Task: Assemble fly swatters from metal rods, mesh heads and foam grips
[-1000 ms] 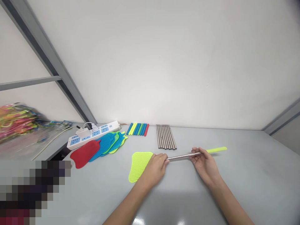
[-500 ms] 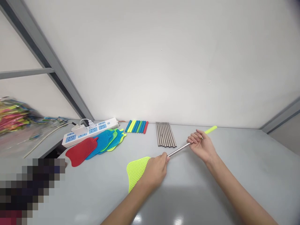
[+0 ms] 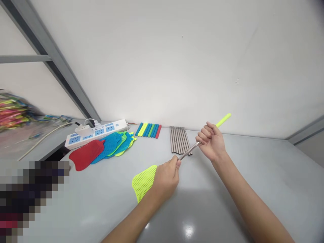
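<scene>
A fly swatter with a perforated yellow-green head [image 3: 143, 182], a metal rod [image 3: 189, 151] and a yellow-green grip [image 3: 224, 120] is stretched between my hands. My left hand [image 3: 167, 175] is closed where the head meets the rod and hides that joint. Further up, my right hand [image 3: 210, 140] wraps its fingers round the rod just below the grip, covering the joint there. The swatter slants up to the right above the grey table [image 3: 106, 202].
Loose swatter heads [image 3: 87, 153] in red, blue and yellow-green overlap on the left, by a white power strip [image 3: 97, 133]. Several coloured grips [image 3: 149, 130] and metal rods [image 3: 178, 141] lie in rows along the wall. Plastic-bagged goods [image 3: 12, 113] sit at far left.
My right hand and the grip end have risen and shifted slightly left, so the swatter slants more steeply. The camera view has shifted a little. Both hands keep their hold.
</scene>
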